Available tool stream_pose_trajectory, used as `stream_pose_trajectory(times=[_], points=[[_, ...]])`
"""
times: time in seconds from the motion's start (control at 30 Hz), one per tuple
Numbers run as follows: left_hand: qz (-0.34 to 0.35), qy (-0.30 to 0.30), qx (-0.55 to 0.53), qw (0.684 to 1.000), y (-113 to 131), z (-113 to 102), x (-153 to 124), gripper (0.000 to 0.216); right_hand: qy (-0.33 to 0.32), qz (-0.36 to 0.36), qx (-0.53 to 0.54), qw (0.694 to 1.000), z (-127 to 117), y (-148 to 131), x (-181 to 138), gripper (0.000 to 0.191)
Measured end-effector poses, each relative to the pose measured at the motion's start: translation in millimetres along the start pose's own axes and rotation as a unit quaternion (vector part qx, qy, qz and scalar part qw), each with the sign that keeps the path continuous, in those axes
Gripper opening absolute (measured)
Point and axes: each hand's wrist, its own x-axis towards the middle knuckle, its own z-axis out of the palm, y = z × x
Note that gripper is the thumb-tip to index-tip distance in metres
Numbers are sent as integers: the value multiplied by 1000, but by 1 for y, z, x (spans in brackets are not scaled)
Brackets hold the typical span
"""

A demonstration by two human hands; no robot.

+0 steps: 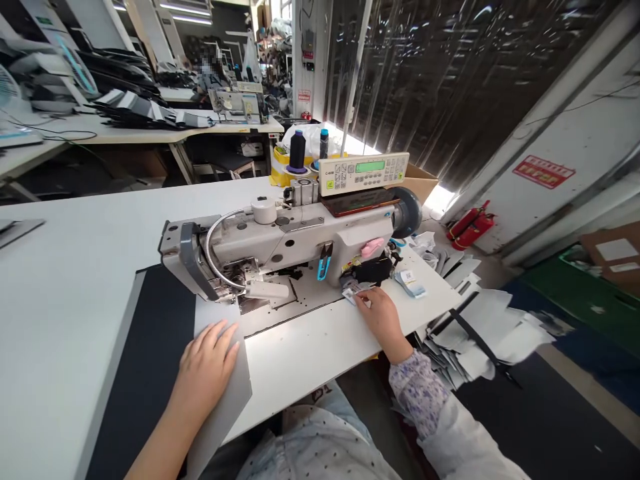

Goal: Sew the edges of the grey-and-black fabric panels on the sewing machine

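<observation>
My left hand [210, 357] lies flat with its fingers stretched out on the grey strip of a black and grey panel [155, 333]. The panel's far end reaches the needle area of a sewing machine [300, 233]. Beside the machine's base, my right hand [381, 317] pinches at the edge of a small pile of white labels [351, 291]. A second stack of pale blue labels [410, 283] rests to the right of that hand. Thread snips [325, 261] with blue handles hang on the machine's body, and a pink item [372, 248] lies above a black bundle.
A control panel [365, 172] and a phone [360, 201] sit on top of the machine. Thread cones [297, 152] stand behind it. Cut pieces [480, 333] are heaped below the table's right edge. A fire extinguisher [470, 223] stands by the wall. Another person sits far back.
</observation>
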Motion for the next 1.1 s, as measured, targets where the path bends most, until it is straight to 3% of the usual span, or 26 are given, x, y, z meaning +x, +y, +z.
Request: stream_pose_trajectory(times=[0.2, 0.27, 0.37, 0.53, 0.7, 0.83, 0.93, 1.0, 1.1], points=[[-70, -20, -189, 979, 52, -1, 23, 31, -117, -50, 206, 970, 63, -99, -19, 16], [-124, -18, -197, 972, 48, -2, 34, 29, -152, -86, 210, 962, 85, -131, -18, 15], [-170, -22, -88, 981, 18, -5, 42, 28, -185, -172, 159, 955, 108, -158, -11, 11], [-82, -3, 70, 994, -26, -13, 47, 22, -181, -358, 79, 913, 125, -166, -2, 13], [-61, 5, 97, 993, -22, -20, 56, 20, -188, -438, 37, 879, 132, -167, -7, 25], [-80, 34, 83, 993, -7, -15, 46, 23, -190, -434, 32, 880, 134, -170, -10, 30], [-115, 19, 42, 992, 2, -5, 35, 25, -203, -422, 55, 882, 131, -168, -8, 27], [-128, 13, 27, 991, 3, 1, 32, 24, -200, -373, 73, 903, 126, -160, -2, 21], [-127, 15, 26, 991, -2, 8, 36, 24, -142, -251, 56, 956, 114, -134, 18, 22]])
